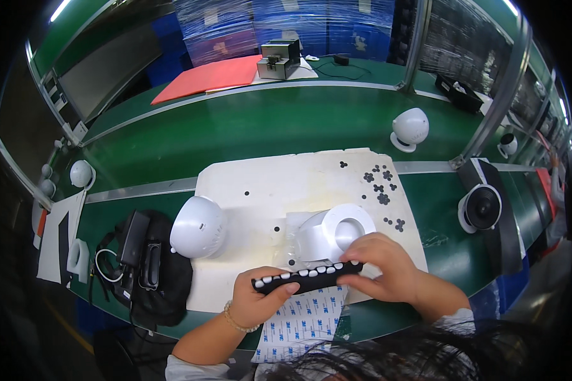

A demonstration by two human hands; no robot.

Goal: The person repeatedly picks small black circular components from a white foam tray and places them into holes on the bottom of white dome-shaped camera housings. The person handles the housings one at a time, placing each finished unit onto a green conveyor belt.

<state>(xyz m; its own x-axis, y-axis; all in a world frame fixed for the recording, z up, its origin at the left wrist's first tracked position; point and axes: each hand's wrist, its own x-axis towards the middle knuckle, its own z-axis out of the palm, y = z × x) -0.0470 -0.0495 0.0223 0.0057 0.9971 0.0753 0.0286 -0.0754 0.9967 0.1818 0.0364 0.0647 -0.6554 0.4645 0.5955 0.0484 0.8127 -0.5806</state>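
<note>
Both hands hold a black strip with a row of white oval patches along its upper edge. My left hand grips its left end, thumb on the near face. At the other end, my right hand has its fingers closed on the strip's edge. A white sheet with blue print hangs below the strip; whether they are one piece I cannot tell. Just beyond my right hand a white rounded housing lies with its round hollow showing. Another white rounded housing stands at the left.
Under the housings lies a pale board with small black round pads scattered at its right. A black bag with cables sits at left. White ball-shaped devices stand around the green bench, one with a black front.
</note>
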